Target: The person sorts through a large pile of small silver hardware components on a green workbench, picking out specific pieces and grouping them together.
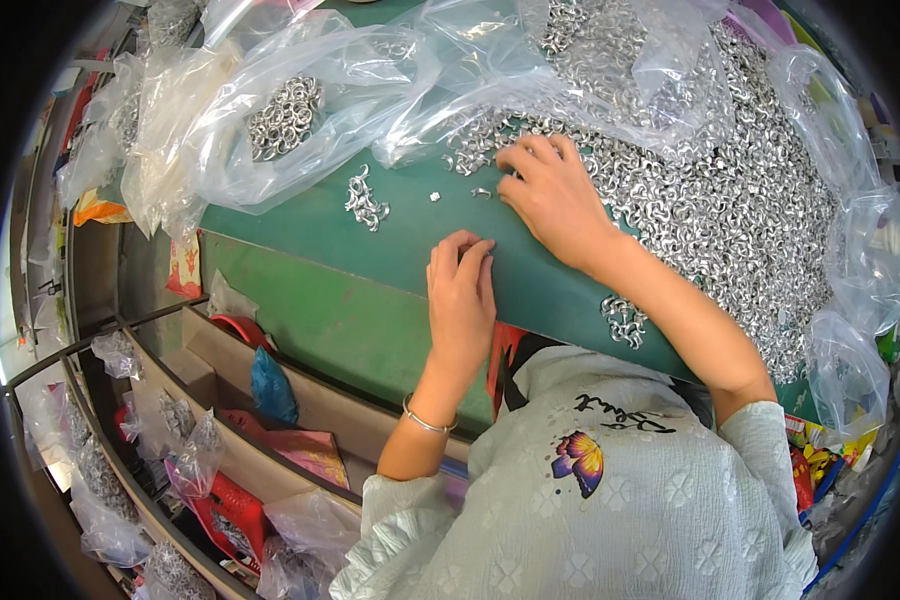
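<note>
My left hand (460, 290) is over the front part of the green table mat (300, 232), thumb and fingertips drawn together in a pinch. Whatever it may hold is too small to make out. Further forward and to the right, my right hand (555, 200) reaches to the edge of a large heap of small curved silver metal pieces (730, 210). Its fingers are bent and apart, touching or just above the loose pieces. A single curved piece (481, 193) lies beside its thumb. Left of that are a tiny pale piece (434, 197) and a small cluster of metal pieces (367, 200).
Another small cluster (624, 320) lies by the mat's near edge, below my right forearm. Clear plastic bags (370, 85) cover the far side, one around a batch of silver rings (286, 118). Shelving at left holds bagged parts, a blue bag (273, 388) and a red container (232, 515).
</note>
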`<state>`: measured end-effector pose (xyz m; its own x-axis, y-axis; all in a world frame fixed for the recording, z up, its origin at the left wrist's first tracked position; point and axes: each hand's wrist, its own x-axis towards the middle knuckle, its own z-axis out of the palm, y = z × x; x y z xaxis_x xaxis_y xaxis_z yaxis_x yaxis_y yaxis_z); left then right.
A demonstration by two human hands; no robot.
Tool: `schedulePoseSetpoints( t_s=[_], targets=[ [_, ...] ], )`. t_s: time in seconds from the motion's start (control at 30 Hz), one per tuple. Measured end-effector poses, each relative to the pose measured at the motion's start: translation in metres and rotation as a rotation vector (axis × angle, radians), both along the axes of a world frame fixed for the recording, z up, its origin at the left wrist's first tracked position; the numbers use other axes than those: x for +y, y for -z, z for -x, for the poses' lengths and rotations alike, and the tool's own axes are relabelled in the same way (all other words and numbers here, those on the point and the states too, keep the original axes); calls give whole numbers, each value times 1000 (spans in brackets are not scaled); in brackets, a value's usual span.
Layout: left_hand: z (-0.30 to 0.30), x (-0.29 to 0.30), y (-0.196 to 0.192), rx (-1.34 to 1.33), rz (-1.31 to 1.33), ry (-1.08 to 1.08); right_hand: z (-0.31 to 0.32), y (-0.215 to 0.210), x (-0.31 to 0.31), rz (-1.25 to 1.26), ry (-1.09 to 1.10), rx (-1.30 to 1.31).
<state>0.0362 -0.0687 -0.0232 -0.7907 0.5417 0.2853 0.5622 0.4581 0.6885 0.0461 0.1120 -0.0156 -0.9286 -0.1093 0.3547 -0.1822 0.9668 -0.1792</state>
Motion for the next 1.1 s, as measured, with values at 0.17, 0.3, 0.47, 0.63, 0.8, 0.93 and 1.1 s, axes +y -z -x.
schedulePoseSetpoints(
  t_s=[0.17,0.3,0.47,0.63,0.8,0.93,1.1],
  targets=[
    [-5,-2,4,-17,-54,5,-24,-3,-1,234,-32,-16],
    [-6,9,9,-24,-111,6,-8,-1,1,82,83,78],
    [-8,7,6,-72,-129,12,-25,1,-6,38,-42,-5],
    [-10,4,-4,-45,-35,16,-32,-9,2,365,-91,-68],
    [-8,16,-5,-40,87,42,12,5,6,132,165,73],
    [-7,2,0,-46,26,20,-14,-6,6,193,13,-40],
    [20,13,-9,99,-19,-4,-24,-5,12,306,123,-47]
  ],
)
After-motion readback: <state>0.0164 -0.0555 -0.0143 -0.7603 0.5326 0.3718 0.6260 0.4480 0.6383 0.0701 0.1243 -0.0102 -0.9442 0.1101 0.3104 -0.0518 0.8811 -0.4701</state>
